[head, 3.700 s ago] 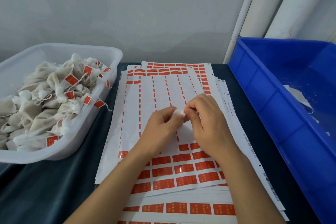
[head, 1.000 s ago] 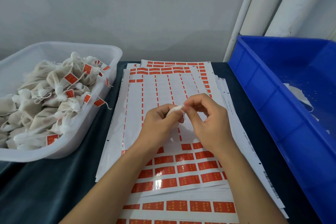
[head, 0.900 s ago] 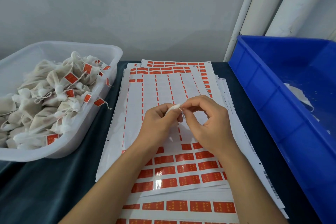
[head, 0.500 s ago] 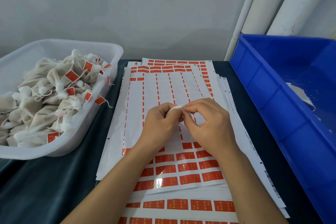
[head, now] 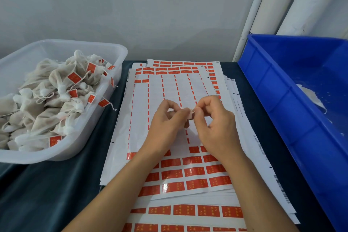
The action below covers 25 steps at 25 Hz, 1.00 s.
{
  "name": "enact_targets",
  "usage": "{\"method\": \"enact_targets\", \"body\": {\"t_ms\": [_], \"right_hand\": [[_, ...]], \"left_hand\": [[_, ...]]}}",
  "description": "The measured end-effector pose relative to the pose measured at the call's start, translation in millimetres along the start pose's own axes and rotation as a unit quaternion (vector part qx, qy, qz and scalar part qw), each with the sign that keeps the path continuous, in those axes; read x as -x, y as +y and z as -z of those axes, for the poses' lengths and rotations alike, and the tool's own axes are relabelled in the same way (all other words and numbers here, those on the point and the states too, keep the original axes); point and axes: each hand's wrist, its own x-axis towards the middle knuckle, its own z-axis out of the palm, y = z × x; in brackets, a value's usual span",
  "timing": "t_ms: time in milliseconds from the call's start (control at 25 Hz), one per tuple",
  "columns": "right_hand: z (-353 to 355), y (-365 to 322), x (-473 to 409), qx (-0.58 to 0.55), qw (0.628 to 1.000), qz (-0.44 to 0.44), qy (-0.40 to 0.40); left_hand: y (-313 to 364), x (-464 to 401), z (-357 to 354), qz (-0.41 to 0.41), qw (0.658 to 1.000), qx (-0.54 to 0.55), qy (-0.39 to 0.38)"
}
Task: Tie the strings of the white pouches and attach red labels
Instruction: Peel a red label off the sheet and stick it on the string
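Nearest the camera, at six o'clock, two bare forearms reach in over a stack of label sheets (head: 175, 181) lying on the dark worktop (head: 47, 194). The closest rows hold whole red labels (head: 197, 184); further up the top sheet most cells are peeled bare, with only thin red strips between them, so many labels seem to have been used.

At the centre, the left hand (head: 165, 120) and right hand (head: 214, 122) meet fingertip to fingertip above the sheet. Both are curled and pinching one small pale item (head: 190, 114) that lies right between the two thumbs and forefingers. It is too small to tell whether it is a folded label, a string end or both, and no pouch body shows under the hands.

At nine to ten o'clock, a clear tub (head: 113, 92) stands heaped with white pouches (head: 45, 103), tied off and carrying red tags; this looks like the finished pile, and it is large. At two to three o'clock, a blue bin (head: 273, 100) shows only a scrap of white material (head: 311, 98) against its floor, so few untreated pouches appear to be left, though much of the bin is out of view.
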Motion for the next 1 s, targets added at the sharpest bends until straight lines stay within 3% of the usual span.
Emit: {"method": "enact_targets", "body": {"t_ms": [120,360,720,840,1000], "right_hand": [[-0.6,2.6,-1.8,-0.028,0.999,-0.010,0.024],[8.2,12.2,-6.3,0.095,0.991,-0.034,0.090],[0.7,7.6,-5.2,0.086,0.990,-0.071,0.093],[0.1,13.3,-6.0,0.098,0.989,-0.097,0.054],[-5.9,29.0,-4.4,0.162,0.972,-0.139,-0.093]], "left_hand": [[3.8,1.0,5.3,-0.025,0.997,0.059,-0.042],[7.4,-2.5,2.3,-0.001,0.997,0.026,-0.067],[5.5,-2.0,3.9,0.032,0.997,0.006,-0.069],[4.8,0.5,5.8,0.035,0.998,0.014,-0.050],[10.8,-1.4,10.5,0.046,0.995,0.088,-0.025]]}}
